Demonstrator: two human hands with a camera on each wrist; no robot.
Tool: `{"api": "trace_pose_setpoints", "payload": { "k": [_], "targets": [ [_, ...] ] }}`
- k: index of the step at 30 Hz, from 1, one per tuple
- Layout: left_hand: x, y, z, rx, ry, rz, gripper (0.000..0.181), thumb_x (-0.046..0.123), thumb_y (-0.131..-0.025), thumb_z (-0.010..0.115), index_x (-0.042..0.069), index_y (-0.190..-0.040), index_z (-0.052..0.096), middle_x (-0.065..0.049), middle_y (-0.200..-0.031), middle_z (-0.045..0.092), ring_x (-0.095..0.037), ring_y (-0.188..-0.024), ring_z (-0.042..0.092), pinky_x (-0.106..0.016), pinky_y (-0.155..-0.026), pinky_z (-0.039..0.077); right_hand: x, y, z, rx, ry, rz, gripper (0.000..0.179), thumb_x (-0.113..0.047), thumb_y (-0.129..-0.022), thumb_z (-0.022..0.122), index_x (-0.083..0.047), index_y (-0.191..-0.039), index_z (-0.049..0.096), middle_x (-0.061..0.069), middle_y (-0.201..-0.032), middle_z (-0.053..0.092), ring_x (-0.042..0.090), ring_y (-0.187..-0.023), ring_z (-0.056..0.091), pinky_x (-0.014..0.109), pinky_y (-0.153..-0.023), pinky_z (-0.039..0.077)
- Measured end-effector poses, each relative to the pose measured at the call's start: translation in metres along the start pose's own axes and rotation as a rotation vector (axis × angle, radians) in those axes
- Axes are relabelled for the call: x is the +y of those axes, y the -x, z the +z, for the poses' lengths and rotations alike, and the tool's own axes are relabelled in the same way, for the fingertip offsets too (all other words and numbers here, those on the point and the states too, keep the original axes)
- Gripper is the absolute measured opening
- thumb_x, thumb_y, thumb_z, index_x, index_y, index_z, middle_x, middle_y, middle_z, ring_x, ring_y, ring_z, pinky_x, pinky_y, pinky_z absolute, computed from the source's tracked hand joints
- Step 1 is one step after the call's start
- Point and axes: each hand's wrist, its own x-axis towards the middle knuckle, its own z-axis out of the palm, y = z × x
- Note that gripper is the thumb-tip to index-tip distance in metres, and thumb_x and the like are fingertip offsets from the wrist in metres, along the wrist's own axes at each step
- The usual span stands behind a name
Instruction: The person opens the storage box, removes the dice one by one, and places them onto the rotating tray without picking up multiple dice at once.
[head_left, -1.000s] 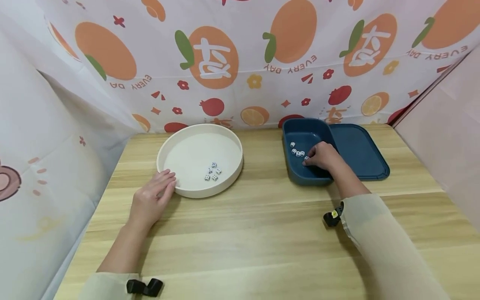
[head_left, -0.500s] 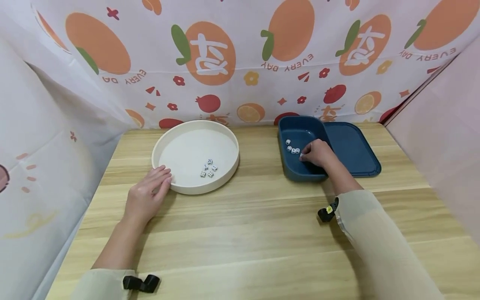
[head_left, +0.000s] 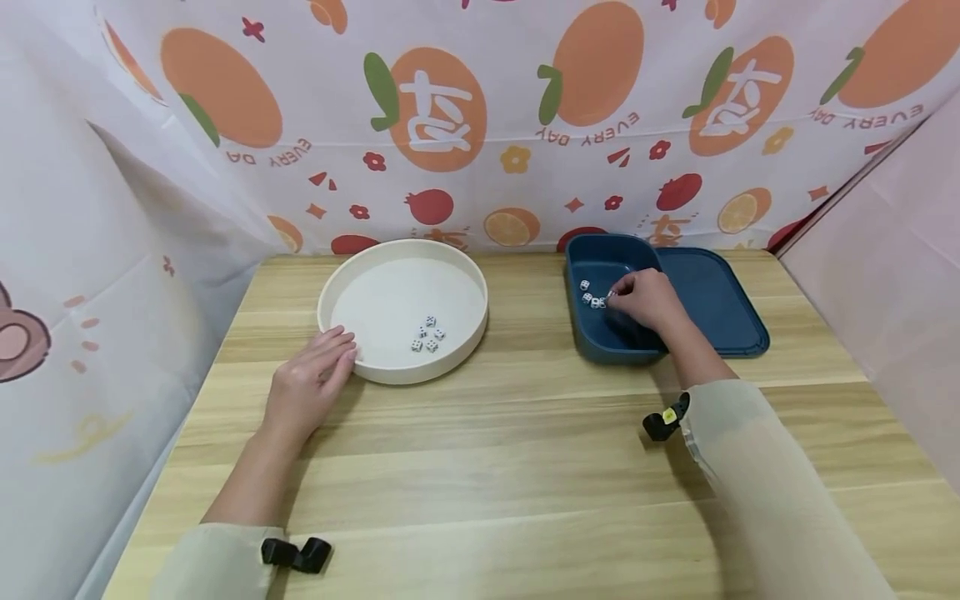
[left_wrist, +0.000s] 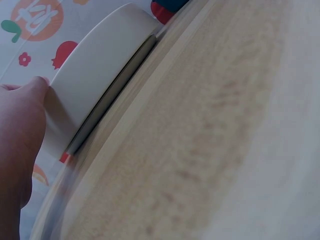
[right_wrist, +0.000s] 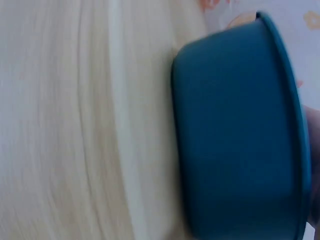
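My left hand (head_left: 307,383) rests at the near left rim of the round cream tray (head_left: 457,360), fingers straight over the edge. In the left wrist view, its thumb lies at the top of the tray's outer wall (left_wrist: 95,65). Several white dice (head_left: 431,345) sit grouped inside the tray. On the right, my right hand (head_left: 651,302) reaches into the dark blue box (head_left: 611,354) and pinches a white die (head_left: 612,294) between thumb and fingertips. More dice (head_left: 587,297) lie on the box floor just left of those fingertips. The right wrist view shows mostly the box's outer wall (right_wrist: 235,135).
A flat blue lid (head_left: 708,300) lies against the box's right side. Behind the wooden table (head_left: 480,450) hangs a fruit-print cloth (head_left: 517,108). Black cameras (head_left: 296,553) are strapped at both sleeves.
The right hand has lifted slightly with a die held between its fingertips. The left hand stays on the tray rim. The head view has shifted a little.
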Motion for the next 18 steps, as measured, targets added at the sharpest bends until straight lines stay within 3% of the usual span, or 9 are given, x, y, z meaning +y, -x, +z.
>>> {"api": "trace_pose_setpoints", "payload": {
  "k": [8,14,18],
  "targets": [
    [-0.002,-0.005,-0.004,-0.049,-0.037,-0.004,0.018,0.008,-0.087,0.071,-0.002,-0.101,0.076,-0.015,-0.107,0.074,-0.033,-0.109,0.068,-0.049,-0.102,0.050,-0.053,0.011,0.020,0.239,-0.115,-0.206,0.018,-0.024,-0.088,0.073,-0.008,-0.096,0.076,0.006,-0.095,0.069,0.021,-0.085,0.059,0.035,-0.074,0.056],
    [-0.001,-0.002,-0.004,-0.039,-0.025,-0.018,0.018,0.006,-0.085,0.072,-0.002,-0.101,0.076,-0.015,-0.107,0.074,-0.034,-0.109,0.068,-0.045,-0.105,0.049,-0.107,0.016,0.052,0.316,-0.199,-0.405,0.015,-0.020,-0.084,0.077,-0.007,-0.091,0.077,0.004,-0.088,0.070,0.017,-0.082,0.065,0.032,-0.073,0.060],
    [-0.001,0.002,-0.004,-0.038,-0.028,-0.019,0.019,0.006,-0.085,0.072,-0.002,-0.102,0.076,-0.015,-0.108,0.074,-0.033,-0.109,0.068,-0.033,-0.109,0.046,-0.134,0.016,0.077,0.313,-0.248,-0.519,0.017,-0.019,-0.084,0.078,-0.005,-0.093,0.078,0.006,-0.091,0.074,0.017,-0.086,0.069,0.032,-0.076,0.062]
  ]
}}
